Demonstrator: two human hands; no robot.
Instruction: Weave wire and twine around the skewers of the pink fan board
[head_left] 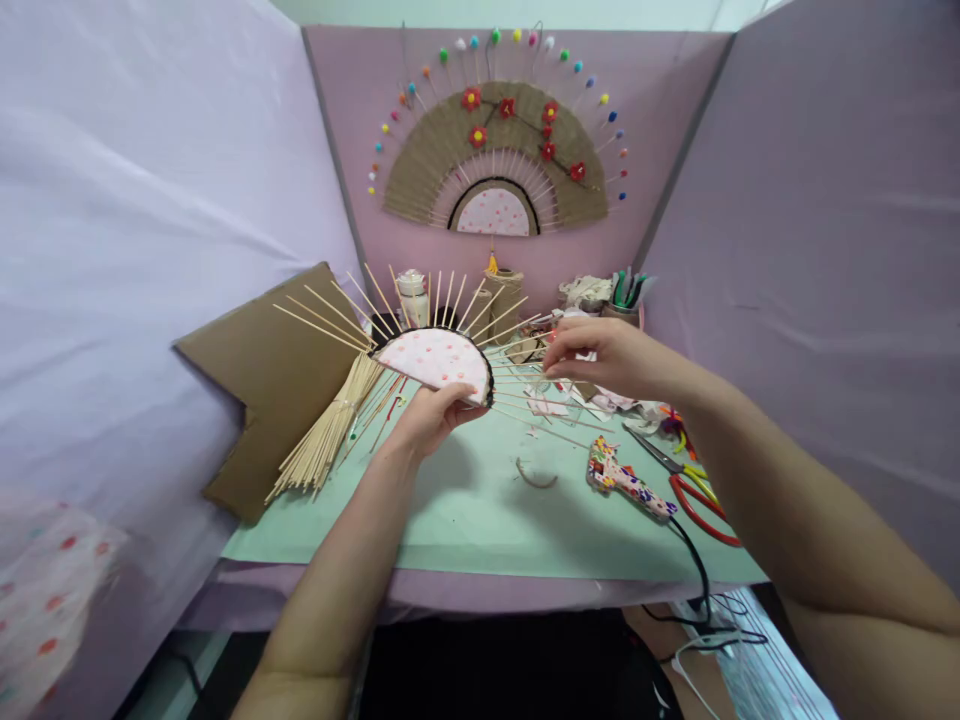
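Observation:
My left hand [437, 420] grips the lower right corner of a half-round fan base [427, 357], thumb on its front face. The base is covered in white cloth with pinkish-red spots and has a dark trim along its curved edge. Thin wooden sticks [455, 300] fan out from that edge, held above the table. At the right-hand stick ends, my right hand [589, 350] is closed in a pinch. What lies between its fingertips, if anything, I cannot make out. Below, a flower-patterned glue gun [626, 480] rests on the table.
Left on the green table [480, 540] lie a bundle of sticks [330, 430] and a cardboard sheet [277, 365]. Scissors [690, 480] with red and yellow handles lie right, by the glue gun's black cord [696, 560]. A decorated fan [495, 150] hangs behind, above twine spools [504, 300].

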